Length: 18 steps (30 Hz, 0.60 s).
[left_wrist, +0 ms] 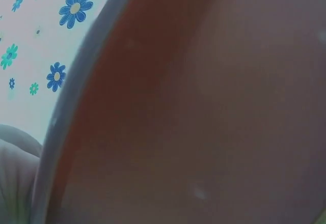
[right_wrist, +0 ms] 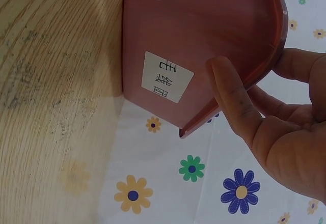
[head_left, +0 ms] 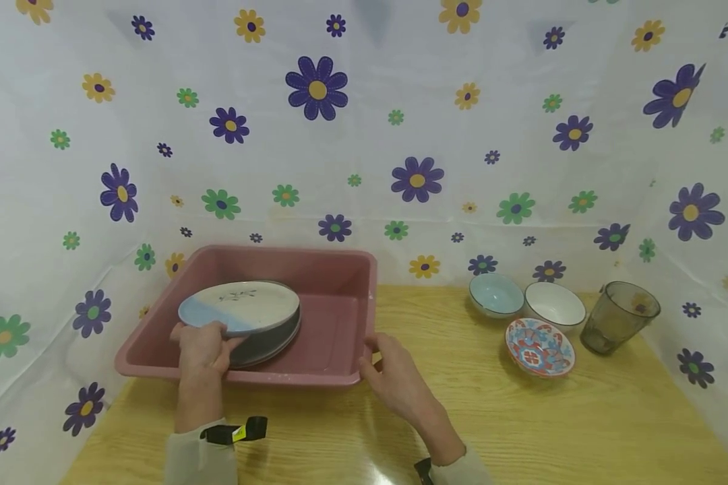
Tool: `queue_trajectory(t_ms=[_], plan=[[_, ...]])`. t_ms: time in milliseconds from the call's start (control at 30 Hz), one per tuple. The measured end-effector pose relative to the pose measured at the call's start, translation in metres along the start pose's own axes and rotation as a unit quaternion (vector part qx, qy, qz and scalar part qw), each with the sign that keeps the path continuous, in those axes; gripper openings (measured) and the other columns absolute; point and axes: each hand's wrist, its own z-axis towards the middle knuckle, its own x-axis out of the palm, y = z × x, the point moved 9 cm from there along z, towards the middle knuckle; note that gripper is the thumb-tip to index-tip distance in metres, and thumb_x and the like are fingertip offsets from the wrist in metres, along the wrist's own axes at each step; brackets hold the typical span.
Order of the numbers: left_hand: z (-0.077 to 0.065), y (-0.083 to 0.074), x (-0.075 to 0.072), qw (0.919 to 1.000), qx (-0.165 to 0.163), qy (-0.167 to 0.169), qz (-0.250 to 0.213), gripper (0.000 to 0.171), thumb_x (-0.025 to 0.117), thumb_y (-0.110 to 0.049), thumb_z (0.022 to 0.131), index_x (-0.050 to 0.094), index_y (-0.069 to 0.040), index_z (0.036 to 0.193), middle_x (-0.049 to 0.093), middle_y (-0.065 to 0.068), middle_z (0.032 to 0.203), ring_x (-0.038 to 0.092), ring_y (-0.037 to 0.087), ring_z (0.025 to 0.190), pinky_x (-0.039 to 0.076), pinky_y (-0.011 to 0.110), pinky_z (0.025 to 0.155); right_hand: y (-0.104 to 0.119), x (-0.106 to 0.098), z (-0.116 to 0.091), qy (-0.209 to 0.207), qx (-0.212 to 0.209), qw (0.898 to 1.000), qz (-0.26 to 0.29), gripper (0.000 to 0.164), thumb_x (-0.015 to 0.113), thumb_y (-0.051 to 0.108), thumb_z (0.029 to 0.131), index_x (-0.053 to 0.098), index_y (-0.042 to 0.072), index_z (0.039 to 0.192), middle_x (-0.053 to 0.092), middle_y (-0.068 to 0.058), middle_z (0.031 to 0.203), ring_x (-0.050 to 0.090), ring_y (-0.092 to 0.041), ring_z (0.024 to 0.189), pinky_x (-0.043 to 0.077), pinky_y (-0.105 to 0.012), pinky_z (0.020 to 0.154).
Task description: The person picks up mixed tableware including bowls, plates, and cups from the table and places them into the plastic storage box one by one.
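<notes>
A pink plastic basin sits on the left of the wooden table. Inside it, a blue-and-white oval plate lies tilted over a dark plate, which is partly hidden. My left hand reaches over the front rim and grips the near edge of the oval plate; some fingers are hidden. The left wrist view is mostly filled by the basin wall, with part of the hand at lower left. At the front right corner my right hand holds the basin's rim, thumb outside the wall, fingers over the edge.
On the right of the table stand a light blue bowl, a white bowl, a red-and-blue patterned bowl and a tinted glass. A handwritten label is on the basin's side. Flower-printed cloth hangs around the table.
</notes>
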Motion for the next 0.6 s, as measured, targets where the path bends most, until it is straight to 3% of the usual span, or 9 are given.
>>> queue_trajectory(t_ms=[167, 300, 433, 600], plan=[[0.0001, -0.0014, 0.0037, 0.9961, 0.023, 0.016, 0.084, 0.089, 0.027, 0.014, 0.092, -0.034, -0.019, 0.147, -0.017, 0.016, 0.161, 0.019, 0.028, 0.143, 0.032, 0.041, 0.113, 0.0000, -0.0002, -0.0009, 0.001, 0.003, 1.000, 0.005, 0.032, 0.053, 0.006, 0.098, 0.054, -0.004, 0.128, 0.059, -0.017, 0.115, 0.065, -0.019, 0.081, 0.055, -0.024, 0.065], [0.0011, -0.0020, 0.0016, 0.9820, 0.040, 0.009, 0.184, 0.089, 0.026, 0.012, 0.091, -0.039, -0.013, 0.146, -0.018, 0.019, 0.161, 0.023, 0.030, 0.141, 0.034, 0.039, 0.112, 0.0006, 0.0018, -0.0008, 0.005, -0.001, 1.000, 0.004, 0.033, 0.052, 0.006, 0.099, 0.053, -0.005, 0.130, 0.059, -0.017, 0.114, 0.065, -0.021, 0.081, 0.055, -0.024, 0.065], [0.0031, -0.0043, -0.0001, 0.9608, 0.059, 0.008, 0.271, 0.091, 0.029, 0.011, 0.088, -0.042, -0.005, 0.141, -0.017, 0.024, 0.161, 0.018, 0.036, 0.139, 0.035, 0.044, 0.107, -0.0003, 0.0027, -0.0007, 0.004, 0.001, 1.000, -0.001, 0.033, 0.052, 0.007, 0.099, 0.054, -0.004, 0.130, 0.059, -0.015, 0.113, 0.064, -0.020, 0.080, 0.054, -0.024, 0.065], [0.0047, -0.0089, -0.0053, 0.9192, 0.067, -0.007, 0.388, 0.095, 0.036, 0.007, 0.082, -0.041, 0.005, 0.139, 0.020, 0.038, 0.147, 0.032, 0.045, 0.123, 0.037, 0.046, 0.095, -0.0004, 0.0030, -0.0009, 0.005, 0.001, 1.000, -0.005, 0.032, 0.052, 0.007, 0.099, 0.054, -0.004, 0.129, 0.059, -0.014, 0.112, 0.064, -0.019, 0.080, 0.054, -0.024, 0.064]])
